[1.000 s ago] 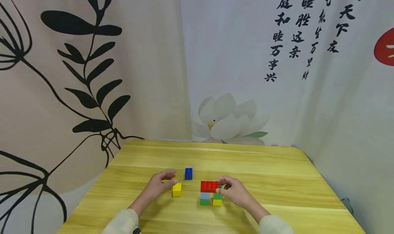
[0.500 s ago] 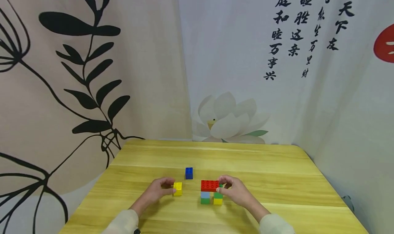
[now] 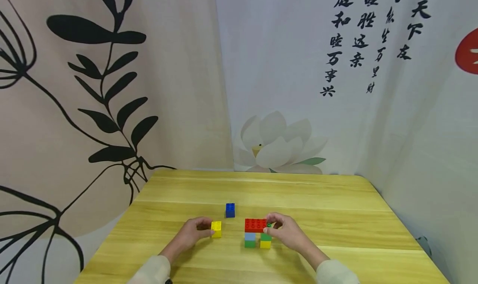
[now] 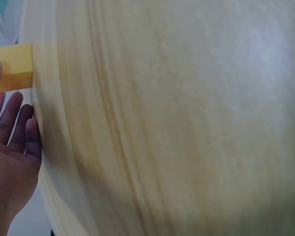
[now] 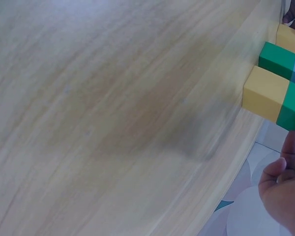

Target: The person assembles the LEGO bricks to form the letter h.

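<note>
My left hand (image 3: 193, 233) pinches a yellow building block (image 3: 216, 229) between thumb and fingers, low over the table or on it. In the left wrist view the thumb lies against the yellow block (image 4: 14, 66). My right hand (image 3: 286, 231) grips the right end of a small block structure. A red block (image 3: 255, 225) bridges its top. Under its left end are a light blue block (image 3: 249, 236) and a green block (image 3: 249, 243). Below the right end, another green block (image 3: 265, 236) sits on a yellow base block (image 3: 265, 244). Fingers partly hide the structure's upper right.
A dark blue block (image 3: 230, 210) stands behind and between the hands on the wooden table (image 3: 306, 197). Beyond the table's back edge hangs a pale curtain (image 3: 186, 89) with plant prints and dark written characters.
My left hand has moved down slightly and closed its thumb and fingers on the yellow block. The right hand stays on the structure.
</note>
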`<act>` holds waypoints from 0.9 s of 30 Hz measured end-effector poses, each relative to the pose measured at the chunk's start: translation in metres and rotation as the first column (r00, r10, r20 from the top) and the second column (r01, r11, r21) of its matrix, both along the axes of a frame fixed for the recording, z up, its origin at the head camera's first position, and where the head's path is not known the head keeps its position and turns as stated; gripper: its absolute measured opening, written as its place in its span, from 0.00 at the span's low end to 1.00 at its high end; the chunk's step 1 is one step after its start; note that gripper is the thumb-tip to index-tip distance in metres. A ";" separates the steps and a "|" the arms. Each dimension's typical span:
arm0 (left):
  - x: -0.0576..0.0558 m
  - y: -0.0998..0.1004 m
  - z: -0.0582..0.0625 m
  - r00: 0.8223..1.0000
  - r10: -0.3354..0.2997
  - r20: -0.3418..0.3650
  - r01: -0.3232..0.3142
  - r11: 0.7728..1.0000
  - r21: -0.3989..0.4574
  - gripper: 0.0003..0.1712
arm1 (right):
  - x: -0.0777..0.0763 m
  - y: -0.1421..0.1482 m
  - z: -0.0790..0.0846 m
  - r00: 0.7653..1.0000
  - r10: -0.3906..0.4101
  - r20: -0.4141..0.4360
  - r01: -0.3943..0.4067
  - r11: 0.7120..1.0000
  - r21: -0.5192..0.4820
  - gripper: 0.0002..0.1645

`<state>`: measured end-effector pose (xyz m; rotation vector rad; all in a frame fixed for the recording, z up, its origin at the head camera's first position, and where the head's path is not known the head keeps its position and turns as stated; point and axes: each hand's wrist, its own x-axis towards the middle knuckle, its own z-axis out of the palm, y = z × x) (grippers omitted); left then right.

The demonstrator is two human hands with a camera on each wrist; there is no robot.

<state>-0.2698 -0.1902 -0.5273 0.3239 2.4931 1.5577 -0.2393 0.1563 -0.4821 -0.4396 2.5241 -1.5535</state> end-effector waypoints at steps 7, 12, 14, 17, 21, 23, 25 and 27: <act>0.001 0.001 0.005 0.999 0.034 -0.016 -0.034 0.999 0.004 0.21 | 0.001 0.000 0.001 1.000 -0.005 0.001 0.005 1.000 0.002 0.19; 0.001 0.002 0.012 0.997 0.077 -0.010 -0.076 0.997 0.017 0.21 | 0.002 -0.001 0.000 1.000 -0.007 0.007 0.007 1.000 -0.001 0.19; -0.001 0.003 0.016 0.995 0.098 -0.008 -0.098 0.995 0.037 0.21 | 0.001 -0.001 0.000 1.000 -0.006 0.009 0.006 1.000 -0.001 0.19; -0.002 0.006 0.024 0.991 0.130 -0.017 -0.129 0.989 0.070 0.21 | 0.001 -0.001 -0.001 1.000 -0.006 0.004 0.006 1.000 0.000 0.19; -0.004 0.012 0.038 0.987 0.150 -0.056 -0.144 0.985 0.094 0.20 | 0.000 -0.001 0.000 1.000 -0.003 0.002 0.003 1.000 -0.002 0.20; -0.005 0.015 0.044 0.987 0.144 -0.076 -0.137 0.986 0.099 0.20 | 0.001 -0.001 0.000 1.000 -0.001 0.003 0.002 1.000 -0.006 0.20; -0.005 0.019 0.050 0.988 0.130 -0.086 -0.120 0.987 0.111 0.21 | 0.001 -0.001 0.001 1.000 -0.003 0.003 0.003 1.000 -0.005 0.20; -0.006 0.022 0.054 0.989 0.120 -0.088 -0.109 0.987 0.121 0.21 | 0.001 -0.001 0.002 1.000 -0.005 -0.001 0.005 1.000 0.000 0.20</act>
